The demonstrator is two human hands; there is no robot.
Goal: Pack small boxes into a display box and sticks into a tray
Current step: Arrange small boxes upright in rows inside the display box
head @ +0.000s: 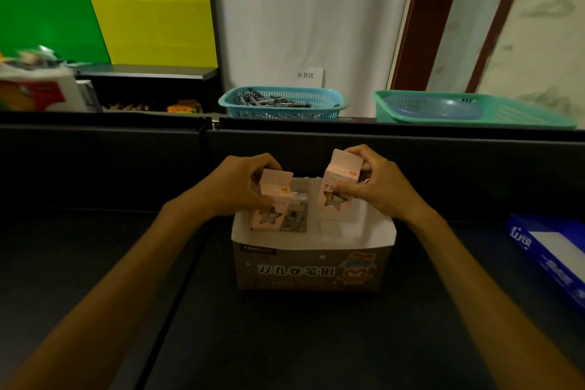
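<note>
On the dark tabletop (pixel 285 342) straight ahead of you stands one open display box (pixel 311 266), its printed front panel facing you and its white inner walls showing above the rim. You have two small pink boxes in your grasp, one in each hand. Your left hand (pixel 234 188) curls its fingers and thumb round the left pink box (pixel 269 203), which has a star-shaped window low on its front and sits at the left side of the display box, its lower part below the rim. Just to its right, touching or nearly touching it, one grey small box (pixel 297 215) already stands inside the display box. Your right hand (pixel 373 187) pinches the right pink box (pixel 337 190), thumb across the front and fingers over the top, holding it upright and slightly tilted above the right half of the display box; whether its base touches anything inside you cannot tell from this angle. That makes three small boxes in view.

Beyond the raised black divider (pixel 316 136), two plastic baskets sit side by side: one blue basket (pixel 281 104) holding a heap of grey sticks (pixel 269 100), too many and too blurred to count, and one green basket (pixel 474 109) with a bluish dish lying in it. At your far right lies one blue package (pixel 550 250) with white lettering.
</note>
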